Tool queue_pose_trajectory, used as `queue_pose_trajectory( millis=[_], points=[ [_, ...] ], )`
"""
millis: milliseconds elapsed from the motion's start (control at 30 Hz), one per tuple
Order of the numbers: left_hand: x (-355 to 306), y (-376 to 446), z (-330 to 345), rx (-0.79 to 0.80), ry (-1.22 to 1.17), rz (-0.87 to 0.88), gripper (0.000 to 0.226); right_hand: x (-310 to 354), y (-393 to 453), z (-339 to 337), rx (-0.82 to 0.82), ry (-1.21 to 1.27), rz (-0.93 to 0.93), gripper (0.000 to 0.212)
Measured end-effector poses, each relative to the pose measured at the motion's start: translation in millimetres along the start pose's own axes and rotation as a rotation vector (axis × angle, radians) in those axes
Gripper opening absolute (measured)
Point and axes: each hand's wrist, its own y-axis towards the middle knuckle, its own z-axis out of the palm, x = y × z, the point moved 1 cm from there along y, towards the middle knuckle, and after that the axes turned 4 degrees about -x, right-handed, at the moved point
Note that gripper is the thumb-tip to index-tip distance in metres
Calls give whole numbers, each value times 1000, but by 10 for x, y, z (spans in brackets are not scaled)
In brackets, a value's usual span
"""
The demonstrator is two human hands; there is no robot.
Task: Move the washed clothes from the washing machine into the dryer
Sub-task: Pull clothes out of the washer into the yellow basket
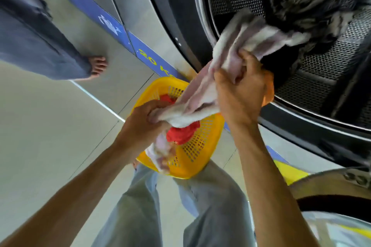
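A pink and white striped cloth (247, 36) stretches from the machine's open drum (331, 62) down to a yellow basket (200, 146) on the floor. My right hand (241, 94) grips the cloth at the drum's rim. Lower down, my left hand (146, 120) holds the cloth's bottom end above the basket. A red garment (182, 132) and part of a pale cloth lie in the basket. Inside the drum a dark patterned garment (309, 0) remains.
Another person's trouser leg and bare foot (98, 66) stand on the tiled floor at the left. A blue strip with yellow lettering (152, 60) runs along the machines' base. The open door (331, 196) of the machine is at the lower right. My legs in light jeans are below the basket.
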Motion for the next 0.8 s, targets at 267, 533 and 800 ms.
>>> queue_pose_trajectory(
  millis=[267,533,800],
  points=[
    [-13,215,-42,237,-588,-302,57,-307,-1305,243,293,-31,-19,23],
    [100,301,137,96,521,-41,63,-768,-1352,240,735,-470,35,36],
    [-878,199,497,-114,245,591,47,-98,328,-568,-103,-37,-146,18]
  ],
)
